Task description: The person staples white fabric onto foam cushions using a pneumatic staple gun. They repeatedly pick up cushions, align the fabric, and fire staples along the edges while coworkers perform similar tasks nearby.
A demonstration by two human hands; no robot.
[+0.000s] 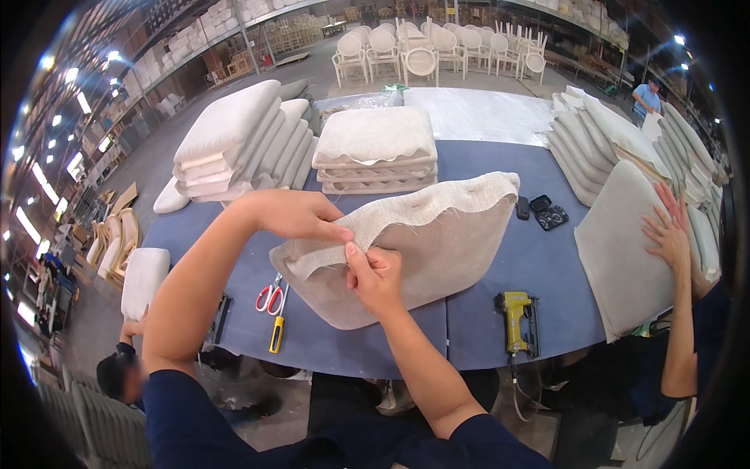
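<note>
A light beige upholstered seat cushion (437,250) is tilted up on its edge over the blue-grey table in front of me. A loosely woven fabric strip (426,199) with frayed threads runs wavy along its top edge. Reaching over the cushion's upper left part, my left hand (301,215) is closed on the strip, some of its fingers hidden behind the cushion. My right hand (375,277) pinches the same strip between thumb and bent fingers, just below the left fingertips. Both hands nearly touch each other there.
Red-handled scissors (270,298) and a yellow-handled screwdriver (276,334) lie left; a yellow-and-black staple gun (516,322) with a hose lies right. A black case (548,213) sits behind it. Cushion stacks (375,144) stand at the back. Another person's hands (668,234) hold a cushion at right.
</note>
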